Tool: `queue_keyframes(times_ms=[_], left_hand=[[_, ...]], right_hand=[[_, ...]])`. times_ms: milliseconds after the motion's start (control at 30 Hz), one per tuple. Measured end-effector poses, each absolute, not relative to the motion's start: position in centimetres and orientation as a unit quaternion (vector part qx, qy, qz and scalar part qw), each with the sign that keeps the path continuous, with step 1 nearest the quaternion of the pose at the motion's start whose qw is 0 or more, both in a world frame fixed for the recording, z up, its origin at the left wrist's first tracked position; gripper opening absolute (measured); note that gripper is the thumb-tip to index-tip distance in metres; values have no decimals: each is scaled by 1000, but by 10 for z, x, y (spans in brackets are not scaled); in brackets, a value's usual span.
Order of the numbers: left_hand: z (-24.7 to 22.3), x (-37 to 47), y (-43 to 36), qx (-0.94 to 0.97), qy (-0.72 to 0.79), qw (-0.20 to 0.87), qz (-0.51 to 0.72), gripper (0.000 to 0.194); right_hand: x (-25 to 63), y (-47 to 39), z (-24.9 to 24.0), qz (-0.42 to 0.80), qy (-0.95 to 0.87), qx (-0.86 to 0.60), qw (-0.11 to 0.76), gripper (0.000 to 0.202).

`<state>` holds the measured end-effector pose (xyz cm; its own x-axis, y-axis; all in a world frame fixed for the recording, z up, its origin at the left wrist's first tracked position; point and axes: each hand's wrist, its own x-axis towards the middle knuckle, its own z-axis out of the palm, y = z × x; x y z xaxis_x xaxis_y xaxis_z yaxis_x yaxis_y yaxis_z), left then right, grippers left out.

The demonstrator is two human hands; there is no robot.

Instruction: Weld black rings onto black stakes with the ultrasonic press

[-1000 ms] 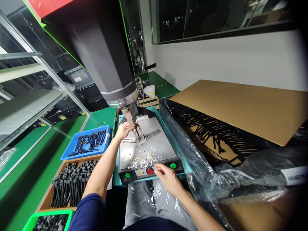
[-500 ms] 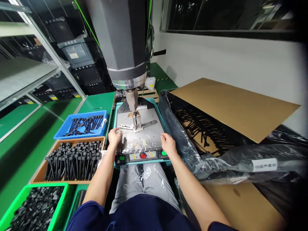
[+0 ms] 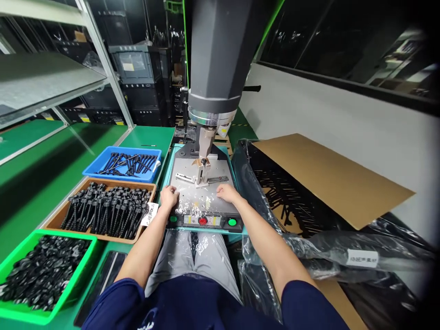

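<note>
A black-headed part (image 3: 203,162) stands upright in a small pale fixture (image 3: 201,176) on a metal plate (image 3: 192,197). Just above it is the metal tip (image 3: 206,140) of a large dark machine head (image 3: 215,68); whether they touch, I cannot tell. My left hand (image 3: 169,197) is closed at the plate's left edge, fingers curled, no object visible in it. Over the plate's right side, my right hand (image 3: 227,192) is loosely closed with nothing visible in its fingers. A red button (image 3: 202,221) sits between two green buttons, the right one (image 3: 232,222) lit.
On my left stand a blue tray (image 3: 90,168) and a brown tray (image 3: 55,221) of black stemmed parts, plus a green bin (image 3: 63,305) of small black pieces. To my right, a cardboard sheet (image 3: 330,176) partly covers a plastic-lined box (image 3: 247,169) of dark rods.
My right hand has moved left, from beside the plate's right edge to over the plate. My left hand stays near the left edge. The camera view has turned left.
</note>
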<state>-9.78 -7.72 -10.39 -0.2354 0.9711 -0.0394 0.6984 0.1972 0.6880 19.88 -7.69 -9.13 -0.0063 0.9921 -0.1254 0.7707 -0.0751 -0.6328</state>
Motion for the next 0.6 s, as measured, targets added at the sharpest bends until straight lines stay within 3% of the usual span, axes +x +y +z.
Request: queue_keyframes(times_ms=[100,300,433,600], left_hand=[[-100,-99,-81,555,726,253,317,6],[-85,-96,-76,525,680,296,417,7],[-65,-92,-62,491,612,376,493,17],[-31,-94,-37,415,523,474,574,47]], right_hand=[[199,-80,-86,341,-628,-653,251,7],[201,-81,-52,462,-565,-578,365,22],[202,-67,-27,552,-441,-536,463,29],[198,-36,-6,523,-422,-540,507,28]])
